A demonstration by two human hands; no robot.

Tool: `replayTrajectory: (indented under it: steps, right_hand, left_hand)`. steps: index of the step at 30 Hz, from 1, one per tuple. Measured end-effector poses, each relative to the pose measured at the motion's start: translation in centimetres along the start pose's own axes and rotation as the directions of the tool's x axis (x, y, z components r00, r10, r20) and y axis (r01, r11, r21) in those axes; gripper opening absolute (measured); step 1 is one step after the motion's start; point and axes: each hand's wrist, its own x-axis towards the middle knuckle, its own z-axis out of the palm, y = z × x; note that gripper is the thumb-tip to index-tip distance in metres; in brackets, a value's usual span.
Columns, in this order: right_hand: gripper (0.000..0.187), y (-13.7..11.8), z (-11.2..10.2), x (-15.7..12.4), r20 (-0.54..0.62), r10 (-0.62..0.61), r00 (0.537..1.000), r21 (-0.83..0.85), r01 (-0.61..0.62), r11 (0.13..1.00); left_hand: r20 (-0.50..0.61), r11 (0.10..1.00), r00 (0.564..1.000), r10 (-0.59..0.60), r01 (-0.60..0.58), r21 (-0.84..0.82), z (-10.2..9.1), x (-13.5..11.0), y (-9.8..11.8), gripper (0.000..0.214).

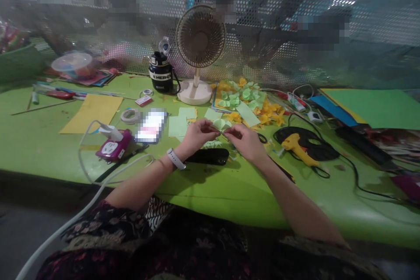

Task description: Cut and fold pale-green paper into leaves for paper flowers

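Between my two hands is a small folded pale green paper piece (pixel 222 125), pinched from both sides above the green table. My left hand (pixel 199 134), with a white band on its wrist, closes its thumb and fingers on the left edge. On the opposite edge, my right hand (pixel 245 139) has its fingertips closed too. Below them lies a black stapler-like tool (pixel 208 156), partly under my left wrist. Pale green paper squares (pixel 178 126) lie just beyond my left hand. A heap of folded green and yellow paper pieces (pixel 249 96) sits past my right hand.
A yellow glue gun (pixel 300 149) rests on a black pad (pixel 315 144) at right. A fan (pixel 197 92) and black bottle (pixel 161 76) stand at the back. Left are a phone (pixel 151 126), tape roll (pixel 130 116), purple power outlet (pixel 114 146) and white cable (pixel 88 205).
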Motion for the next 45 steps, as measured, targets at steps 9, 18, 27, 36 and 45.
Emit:
replayTrajectory:
  steps: [9, 18, 27, 36, 45]
  right_hand:
    - [0.021, 0.6, -0.2, 0.1, -0.002, 0.032, 0.999, 0.114, -0.031, 0.993]
    - [0.022, 1.4, -1.0, 0.5, 0.128, 0.056, 0.99, 0.124, -0.072, 0.99]
    - [0.011, 1.6, -1.3, 0.3, 0.416, 0.039, 0.909, -0.231, 0.064, 0.971]
    - [0.033, -0.5, -2.0, -0.9, 0.566, -0.104, 0.818, -0.108, 0.198, 0.974]
    - [0.015, 1.5, -1.7, 0.3, 0.428, 0.039, 0.903, -0.16, 0.034, 0.986]
  left_hand:
    - [0.005, 0.998, 0.999, -0.043, 0.043, -0.044, -0.1, -0.1, 0.5, 0.042]
    - [-0.017, 0.992, 0.998, -0.062, 0.059, -0.113, -0.2, -0.1, 1.0, 0.042]
    - [-0.088, 0.999, 0.996, -0.021, 0.019, -0.026, -0.4, 0.1, 1.4, 0.039]
    - [-0.092, 0.999, 0.996, 0.02, -0.016, 0.049, -0.8, 0.0, 1.7, 0.037]
    - [-0.091, 0.998, 0.996, 0.011, -0.005, 0.064, -0.6, 0.0, 1.6, 0.036]
